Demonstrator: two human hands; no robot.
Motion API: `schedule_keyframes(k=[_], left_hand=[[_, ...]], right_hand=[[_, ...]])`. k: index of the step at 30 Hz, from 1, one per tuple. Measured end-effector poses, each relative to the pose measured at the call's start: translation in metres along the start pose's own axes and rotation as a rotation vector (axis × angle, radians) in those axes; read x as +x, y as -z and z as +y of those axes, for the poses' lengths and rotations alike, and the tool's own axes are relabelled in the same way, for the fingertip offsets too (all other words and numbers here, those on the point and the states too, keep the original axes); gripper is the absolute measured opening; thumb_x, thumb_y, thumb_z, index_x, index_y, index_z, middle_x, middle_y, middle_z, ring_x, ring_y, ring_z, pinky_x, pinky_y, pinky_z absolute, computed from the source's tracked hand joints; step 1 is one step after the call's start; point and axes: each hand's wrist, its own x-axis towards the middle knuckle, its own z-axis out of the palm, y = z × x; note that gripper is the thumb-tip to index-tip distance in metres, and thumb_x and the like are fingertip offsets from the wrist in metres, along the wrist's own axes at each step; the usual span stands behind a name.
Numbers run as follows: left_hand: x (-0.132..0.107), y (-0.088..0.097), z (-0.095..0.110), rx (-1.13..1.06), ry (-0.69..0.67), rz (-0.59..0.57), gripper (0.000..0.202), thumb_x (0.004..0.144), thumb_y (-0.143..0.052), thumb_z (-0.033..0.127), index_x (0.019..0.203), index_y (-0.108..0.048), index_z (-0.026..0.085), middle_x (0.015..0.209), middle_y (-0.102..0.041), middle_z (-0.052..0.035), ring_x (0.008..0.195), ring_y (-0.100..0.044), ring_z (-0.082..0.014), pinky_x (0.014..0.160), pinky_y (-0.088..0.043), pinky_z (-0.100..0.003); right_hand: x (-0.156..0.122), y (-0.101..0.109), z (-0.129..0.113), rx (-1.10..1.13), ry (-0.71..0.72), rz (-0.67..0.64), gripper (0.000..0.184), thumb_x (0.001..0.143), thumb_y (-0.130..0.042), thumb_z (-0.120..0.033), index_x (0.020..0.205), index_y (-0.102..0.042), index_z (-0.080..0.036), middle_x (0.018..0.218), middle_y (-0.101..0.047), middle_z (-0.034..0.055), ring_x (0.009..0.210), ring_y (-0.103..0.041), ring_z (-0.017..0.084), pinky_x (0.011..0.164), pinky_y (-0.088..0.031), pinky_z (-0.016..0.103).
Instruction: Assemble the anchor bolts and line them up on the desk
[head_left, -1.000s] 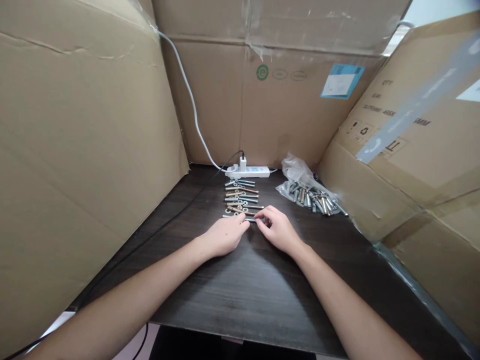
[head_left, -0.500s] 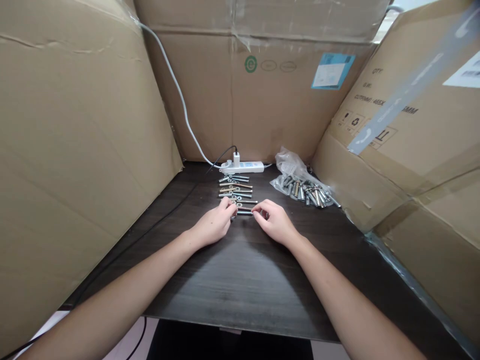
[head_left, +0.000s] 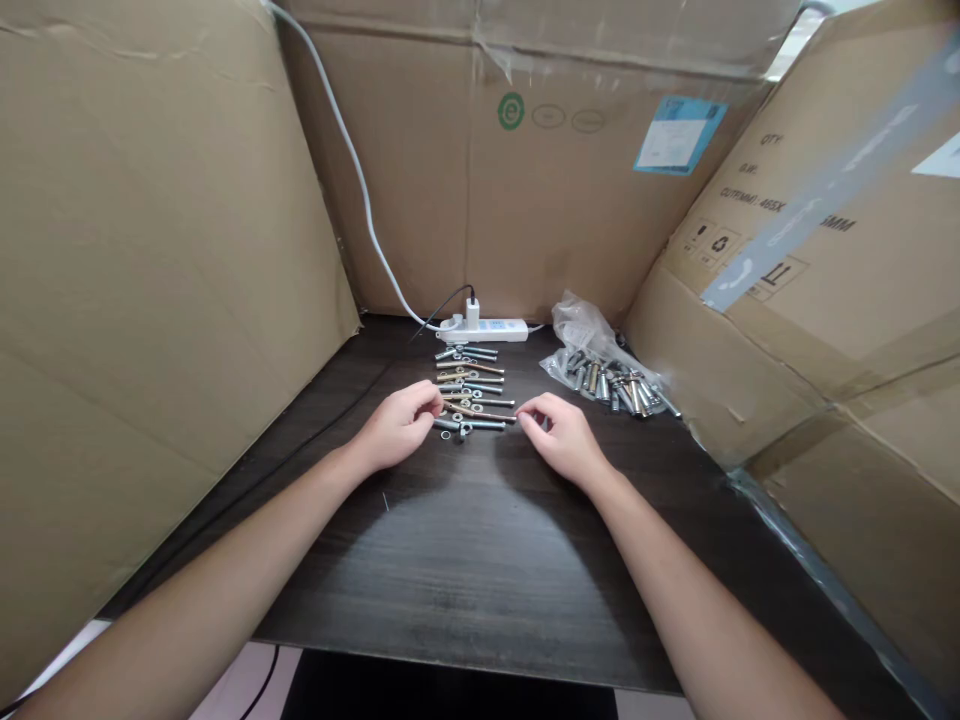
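Several metal bolts with sleeves, nuts and washers lie in rows across the dark table; the nearest row holds a silver bolt, with a small washer and a nut close by. My left hand is closed at the left ends of the rows, its fingertips against the hardware; what they hold is hidden. On the other side my right hand has thumb and forefinger pinched at the right end of a brass-coloured bolt. That bolt lies just behind the silver one, slightly slanted.
A clear plastic bag with many expansion bolts lies at the back right. Behind the rows stands a white power strip with a plugged-in charger. Cardboard walls enclose the left, back and right; a black cable crosses the left side.
My left hand has moved left off the nearest rows, uncovering the nut, washers and bolt sleeves. My right hand has shifted slightly right, to the brass-coloured bolt's end.
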Motion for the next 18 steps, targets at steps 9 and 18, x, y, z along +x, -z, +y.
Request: schedule_keyframes(k=[9,18], left_hand=[[-0.002,0.001,0.0,-0.036,0.011,-0.087,0.016,0.072,-0.033,0.011,0.061,-0.044,0.017,0.055,-0.042,0.0036,0.054,-0.038,-0.0097,0.055,-0.028,-0.023],[-0.005,0.007,0.003,-0.023,-0.025,-0.071,0.015,0.068,-0.033,0.007,0.06,-0.042,0.016,0.053,-0.039,0.0047,0.051,-0.035,-0.008,0.053,-0.027,-0.021]], right_hand=[[-0.006,0.064,0.088,-0.453,-0.57,0.511,0.02,0.074,-0.049,-0.024,0.083,-0.066,-0.016,0.084,-0.065,0.009,0.081,-0.055,0.023,0.073,-0.04,0.033],[-0.01,0.065,0.103,-0.507,-0.787,0.363,0.031,0.074,-0.055,-0.042,0.087,-0.068,-0.017,0.091,-0.065,0.0112,0.076,-0.058,0.022,0.065,-0.041,0.031]])
